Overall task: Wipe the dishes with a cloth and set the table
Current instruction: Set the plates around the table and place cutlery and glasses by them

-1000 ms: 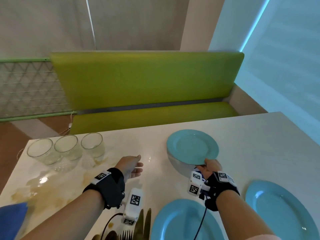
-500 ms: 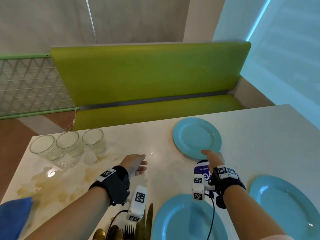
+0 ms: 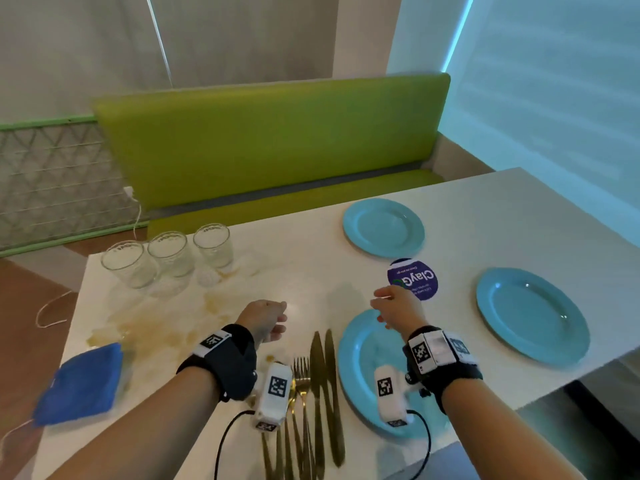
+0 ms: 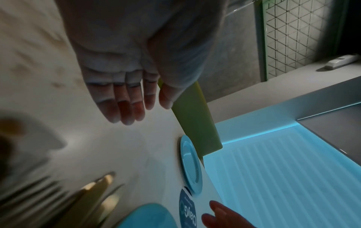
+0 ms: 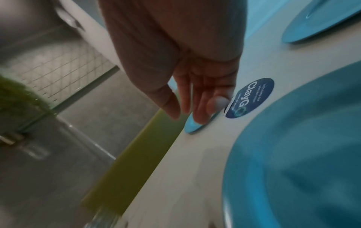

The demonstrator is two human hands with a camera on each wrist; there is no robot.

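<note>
Three blue plates lie on the white table (image 3: 311, 265): a far plate (image 3: 383, 227) (image 4: 190, 164) (image 5: 192, 125), a right plate (image 3: 531, 315) (image 5: 320, 20) and a near plate (image 3: 365, 372) (image 5: 304, 154). My right hand (image 3: 394, 306) (image 5: 197, 106) hovers empty above the near plate's far rim, fingers straight. My left hand (image 3: 266, 318) (image 4: 129, 106) hangs empty over the table's middle, fingers loosely extended. Gold forks (image 3: 301, 400) and knives (image 3: 323, 375) lie between my wrists. A blue cloth (image 3: 81, 384) sits at the near left edge.
Three empty glasses (image 3: 166, 254) stand in a row at the far left, with a brownish wet stain (image 3: 156, 330) spread in front of them. A round purple sticker (image 3: 414, 280) (image 5: 250, 98) is on the table between the plates. A green bench (image 3: 270, 147) stands beyond the table.
My right hand set the far plate down on the table, let go and drew back toward me over the near plate. The left hand pulled back slightly.
</note>
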